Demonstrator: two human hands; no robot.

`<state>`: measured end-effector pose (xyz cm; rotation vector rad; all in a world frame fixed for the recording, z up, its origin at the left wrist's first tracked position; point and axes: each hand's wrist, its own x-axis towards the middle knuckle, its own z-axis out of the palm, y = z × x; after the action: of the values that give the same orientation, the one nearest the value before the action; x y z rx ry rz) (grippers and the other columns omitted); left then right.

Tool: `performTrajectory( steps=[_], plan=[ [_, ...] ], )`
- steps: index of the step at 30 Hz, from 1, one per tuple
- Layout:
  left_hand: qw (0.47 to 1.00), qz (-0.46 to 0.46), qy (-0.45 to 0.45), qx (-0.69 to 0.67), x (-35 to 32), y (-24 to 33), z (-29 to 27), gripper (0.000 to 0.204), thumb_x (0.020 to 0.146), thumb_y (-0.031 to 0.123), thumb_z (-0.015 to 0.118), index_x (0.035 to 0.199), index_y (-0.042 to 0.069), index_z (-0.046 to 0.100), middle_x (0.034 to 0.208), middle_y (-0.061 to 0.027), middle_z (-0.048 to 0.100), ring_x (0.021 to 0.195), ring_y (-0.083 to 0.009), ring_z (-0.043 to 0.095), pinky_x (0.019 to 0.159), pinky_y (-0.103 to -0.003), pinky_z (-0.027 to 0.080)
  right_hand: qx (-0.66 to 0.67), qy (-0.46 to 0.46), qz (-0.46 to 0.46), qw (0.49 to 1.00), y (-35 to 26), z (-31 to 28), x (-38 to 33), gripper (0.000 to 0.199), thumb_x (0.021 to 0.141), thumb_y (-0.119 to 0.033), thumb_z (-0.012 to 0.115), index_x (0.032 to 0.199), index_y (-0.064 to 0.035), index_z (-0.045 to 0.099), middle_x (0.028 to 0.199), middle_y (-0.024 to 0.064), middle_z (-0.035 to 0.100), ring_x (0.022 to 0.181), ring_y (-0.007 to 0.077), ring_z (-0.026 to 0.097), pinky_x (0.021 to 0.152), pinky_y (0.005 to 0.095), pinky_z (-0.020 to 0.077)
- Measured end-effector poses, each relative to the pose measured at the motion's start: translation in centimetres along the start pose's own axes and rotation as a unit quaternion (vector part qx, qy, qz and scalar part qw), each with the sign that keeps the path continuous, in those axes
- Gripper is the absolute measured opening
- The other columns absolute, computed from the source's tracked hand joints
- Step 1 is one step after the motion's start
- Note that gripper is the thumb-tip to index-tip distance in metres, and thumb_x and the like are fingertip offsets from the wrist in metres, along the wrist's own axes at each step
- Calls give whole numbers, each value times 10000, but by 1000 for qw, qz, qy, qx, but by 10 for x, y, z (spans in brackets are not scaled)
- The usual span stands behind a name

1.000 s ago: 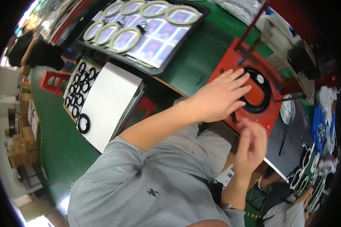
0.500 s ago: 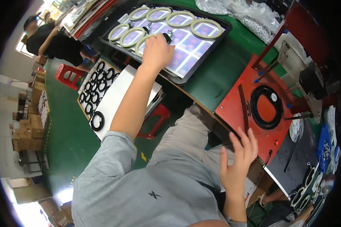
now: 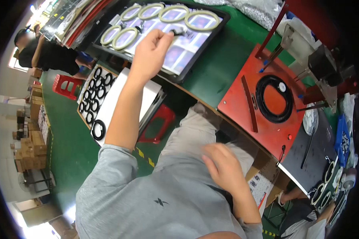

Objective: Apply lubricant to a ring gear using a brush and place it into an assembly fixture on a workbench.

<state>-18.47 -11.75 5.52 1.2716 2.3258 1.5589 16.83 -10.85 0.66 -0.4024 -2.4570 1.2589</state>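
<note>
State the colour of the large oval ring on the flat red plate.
The large black oval ring on the flat red plate shows best in the head view.

A factory workshop, by the look of it: a red machine (image 3: 232, 101) sits on a green-topped bench (image 3: 211, 77); left of the machine lie a black tray (image 3: 202, 47) of pale rings (image 3: 203, 29) and, farther off, many matching black rings (image 3: 96, 73) set out together. To its right is a blue bin (image 3: 340, 125) of small parts; far to its left, stacked cardboard boxes (image 3: 36, 139) and another worker (image 3: 52, 55)
</note>
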Motion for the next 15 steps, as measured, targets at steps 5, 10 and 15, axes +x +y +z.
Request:
performTrajectory(
  steps=[5, 10, 15],
  plan=[
    [917, -101, -172, -345, -48, 68, 1, 236, 1073, 256, 593, 915, 82, 607, 741, 48, 521, 639, -44, 435, 578, -221, 337, -20, 144, -69, 987, -14, -3, 33, 338, 881, -5, 745, 1211, 8, 673, 1203, 165, 676, 1120, 375, 654, 959, 439, 519],
    [748, -263, -298, -532, -92, 81, 24, 384, 1151, 352, 367, 946, 60, 510, 767, -75, 551, 606, -189, 533, 559, -307, 441, -131, 183, -58, 973, -26, 8, 49, 511, 914, -164, 750, 1376, 2, 608, 1229, 156, 662, 1269, 376, 596, 1183, 567, 325],
    [727, -367, -284, -506, -110, 69, 44, 494, 1150, 417, 371, 946, 32, 603, 865, -127, 678, 632, -204, 618, 620, -341, 527, -70, 74, -53, 993, -3, 0, 27, 274, 960, -189, 698, 1140, 15, 667, 988, 139, 696, 979, 335, 660, 1071, 512, 433]
  ],
)
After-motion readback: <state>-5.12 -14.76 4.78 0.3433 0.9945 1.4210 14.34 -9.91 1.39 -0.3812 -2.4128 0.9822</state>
